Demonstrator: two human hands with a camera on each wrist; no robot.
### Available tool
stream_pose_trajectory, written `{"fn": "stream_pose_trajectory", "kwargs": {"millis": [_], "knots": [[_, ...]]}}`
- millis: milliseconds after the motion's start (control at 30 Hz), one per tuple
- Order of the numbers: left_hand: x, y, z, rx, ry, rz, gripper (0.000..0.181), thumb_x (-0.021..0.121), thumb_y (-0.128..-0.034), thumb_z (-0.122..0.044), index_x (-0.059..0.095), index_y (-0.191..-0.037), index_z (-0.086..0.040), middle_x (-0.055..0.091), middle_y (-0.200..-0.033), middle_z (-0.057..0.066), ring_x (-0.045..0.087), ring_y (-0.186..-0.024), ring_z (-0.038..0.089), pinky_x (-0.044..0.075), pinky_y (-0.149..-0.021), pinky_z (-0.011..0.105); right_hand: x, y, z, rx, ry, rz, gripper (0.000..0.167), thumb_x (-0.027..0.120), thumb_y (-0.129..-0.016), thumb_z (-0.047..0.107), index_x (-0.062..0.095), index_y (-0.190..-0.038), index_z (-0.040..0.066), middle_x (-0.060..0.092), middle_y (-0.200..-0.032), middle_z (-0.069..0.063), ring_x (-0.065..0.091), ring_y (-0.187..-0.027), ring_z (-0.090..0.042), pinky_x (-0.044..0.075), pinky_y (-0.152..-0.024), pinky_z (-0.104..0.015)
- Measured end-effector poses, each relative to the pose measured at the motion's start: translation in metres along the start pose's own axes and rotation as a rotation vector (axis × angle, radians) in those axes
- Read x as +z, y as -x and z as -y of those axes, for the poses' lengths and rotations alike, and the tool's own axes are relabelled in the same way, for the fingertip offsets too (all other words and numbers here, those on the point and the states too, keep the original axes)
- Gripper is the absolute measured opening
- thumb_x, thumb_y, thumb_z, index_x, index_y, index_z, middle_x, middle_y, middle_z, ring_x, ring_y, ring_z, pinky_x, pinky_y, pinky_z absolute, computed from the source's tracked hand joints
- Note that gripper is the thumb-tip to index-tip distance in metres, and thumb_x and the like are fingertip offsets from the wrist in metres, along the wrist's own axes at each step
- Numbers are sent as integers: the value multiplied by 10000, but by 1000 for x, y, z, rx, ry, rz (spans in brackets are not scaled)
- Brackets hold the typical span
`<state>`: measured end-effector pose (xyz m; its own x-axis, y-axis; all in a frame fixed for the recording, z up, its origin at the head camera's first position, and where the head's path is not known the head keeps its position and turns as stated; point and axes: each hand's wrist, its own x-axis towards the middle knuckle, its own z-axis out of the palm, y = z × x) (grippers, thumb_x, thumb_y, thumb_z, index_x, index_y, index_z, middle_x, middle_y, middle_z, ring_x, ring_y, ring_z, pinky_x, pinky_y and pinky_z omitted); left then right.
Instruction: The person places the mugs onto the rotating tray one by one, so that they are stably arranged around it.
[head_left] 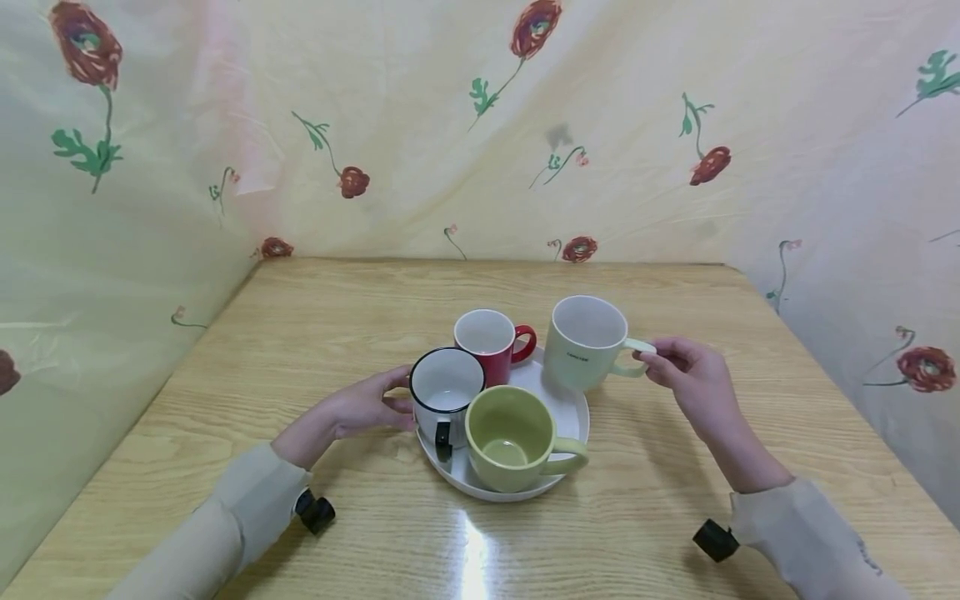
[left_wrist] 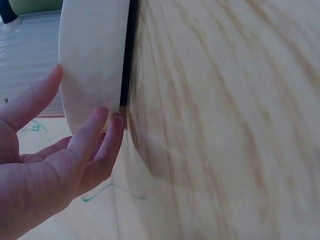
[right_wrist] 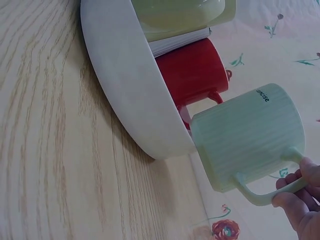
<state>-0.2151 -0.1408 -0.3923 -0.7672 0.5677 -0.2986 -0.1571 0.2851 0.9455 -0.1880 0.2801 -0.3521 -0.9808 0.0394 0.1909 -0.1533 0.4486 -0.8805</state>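
Note:
A round white tray [head_left: 576,410] on the table holds a white mug with a black rim [head_left: 447,386], a red mug [head_left: 497,365] with a white inside and a yellow-green mug [head_left: 512,437]. My left hand [head_left: 375,403] is at the tray's left side; in the left wrist view its thumb [left_wrist: 49,86] meets the rim while the fingertips hold the wall lower down. With my right hand [head_left: 693,379] I pinch the handle of a pale green mug [right_wrist: 252,137]. That mug is tilted at the tray's right back edge, with small lettering on its side.
The wooden table [head_left: 315,325] extends around the tray on all sides. Behind it and at both sides hangs a pale cloth [head_left: 420,125] with printed red flowers. A black wrist device [head_left: 716,540] shows below the right sleeve.

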Motion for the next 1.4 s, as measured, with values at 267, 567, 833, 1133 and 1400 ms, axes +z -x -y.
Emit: {"fn": "stream_pose_trajectory", "kwargs": {"millis": [267, 567, 833, 1133, 1400], "knots": [[0, 1, -1, -13, -4, 1, 849, 636, -836, 138, 190, -1532, -54, 230, -1534, 264, 476, -1303, 403, 538, -964, 351, 1, 0, 0, 6, -2, 17, 344, 600, -959, 114, 556, -1173, -151, 628, -846, 301, 606, -824, 82, 548, -724, -104], [0, -1, 0, -7, 6, 4, 878, 637, -831, 146, 165, -1542, -62, 237, -1528, 268, 492, -1295, 392, 543, -954, 341, 2, 1, -2, -27, -27, -16, 364, 631, -943, 177, 593, -1152, -118, 644, -853, 291, 622, -840, 87, 546, -748, -103], [0, 0, 0, -8, -3, 2, 854, 638, -834, 139, 190, -1534, -60, 251, -1521, 266, 490, -1295, 398, 541, -958, 347, 8, 3, -5, -31, -76, -48, 163, 644, -934, 194, 664, -1046, 78, 674, -863, 290, 642, -874, 88, 525, -763, -72], [0, 0, 2, -1, 3, 4, 841, 642, -838, 132, 198, -1527, -51, 254, -1520, 267, 520, -1271, 369, 543, -953, 341, 13, 6, -7, -15, -109, -92, 234, 626, -946, 152, 640, -1126, 3, 683, -885, 279, 654, -880, 101, 539, -744, -89], [0, 0, 2, -7, 1, 5, 838, 630, -848, 131, 186, -1534, -59, 236, -1539, 262, 527, -1265, 351, 539, -963, 340, 19, 8, -8, -19, -125, -150, 247, 644, -935, 170, 656, -1112, -3, 692, -860, 272, 663, -859, 99, 542, -734, -93]]}}
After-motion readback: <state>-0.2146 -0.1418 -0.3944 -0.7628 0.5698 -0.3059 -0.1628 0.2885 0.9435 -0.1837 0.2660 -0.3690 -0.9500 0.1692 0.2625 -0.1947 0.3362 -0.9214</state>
